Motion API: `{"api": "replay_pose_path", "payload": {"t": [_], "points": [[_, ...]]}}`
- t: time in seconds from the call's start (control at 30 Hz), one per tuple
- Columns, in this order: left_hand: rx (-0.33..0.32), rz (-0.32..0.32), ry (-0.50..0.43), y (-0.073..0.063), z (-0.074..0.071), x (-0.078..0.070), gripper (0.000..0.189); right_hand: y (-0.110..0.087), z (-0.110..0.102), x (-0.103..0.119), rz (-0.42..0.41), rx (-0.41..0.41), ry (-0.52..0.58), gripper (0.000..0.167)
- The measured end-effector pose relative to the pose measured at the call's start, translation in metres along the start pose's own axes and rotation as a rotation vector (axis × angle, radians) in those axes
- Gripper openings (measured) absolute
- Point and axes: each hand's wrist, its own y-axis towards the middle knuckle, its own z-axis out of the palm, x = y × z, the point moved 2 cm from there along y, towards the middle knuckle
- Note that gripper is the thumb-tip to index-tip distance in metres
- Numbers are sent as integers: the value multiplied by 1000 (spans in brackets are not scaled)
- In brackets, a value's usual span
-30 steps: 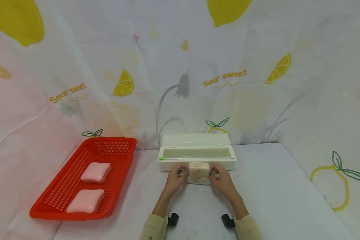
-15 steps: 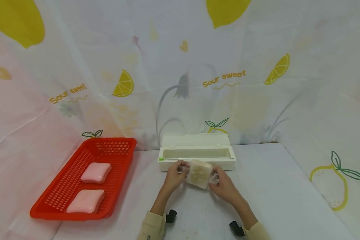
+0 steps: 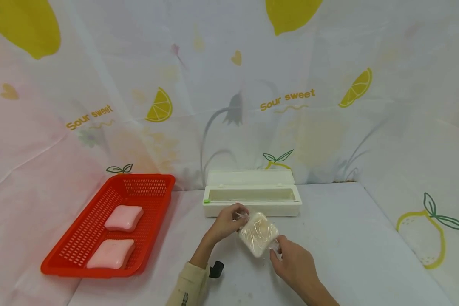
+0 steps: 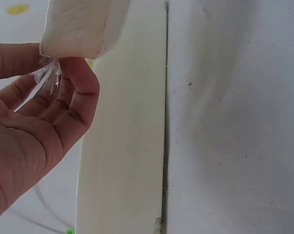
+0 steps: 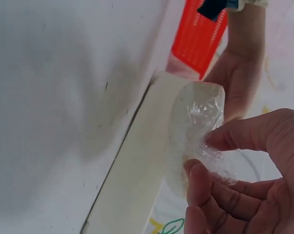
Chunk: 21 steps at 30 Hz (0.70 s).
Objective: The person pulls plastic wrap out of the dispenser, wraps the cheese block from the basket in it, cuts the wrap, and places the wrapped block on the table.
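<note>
A cream bar of soap (image 3: pixel 258 234) wrapped in clear plastic film is held up between both hands, tilted cornerwise in the head view. My left hand (image 3: pixel 228 221) pinches the bunched film at its upper left corner; the left wrist view shows the gathered film (image 4: pixel 49 78) between thumb and fingers. At the lower right corner my right hand (image 3: pixel 295 261) pinches the film tail, with thumb and fingertips on crinkled film (image 5: pixel 210 141) in the right wrist view. Behind the hands stands a white cling film dispenser (image 3: pixel 252 209), its lid (image 3: pixel 250 177) raised.
A red plastic basket (image 3: pixel 153 242) stands on the left, with two pink soap bars (image 3: pixel 124 218) inside. A small green slider (image 3: pixel 207 201) sits at the dispenser's left end. The white table (image 3: pixel 348 238) meets a lemon-print cloth backdrop (image 3: pixel 313 140) behind and at the sides.
The wrapped soap has turned clockwise from level to cornerwise and come slightly nearer. My right hand has moved down and right; my left hand has shifted slightly right. Both keep hold of the film.
</note>
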Motion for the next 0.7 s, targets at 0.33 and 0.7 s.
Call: {"api": "replay_pose_path", "payload": {"t": [0.33, 0.7], "points": [[163, -5, 134, 0, 20, 11, 13, -28, 8, 18, -64, 95, 33, 33], [199, -31, 230, -2, 36, 20, 10, -40, 29, 18, -118, 193, 65, 36]]}}
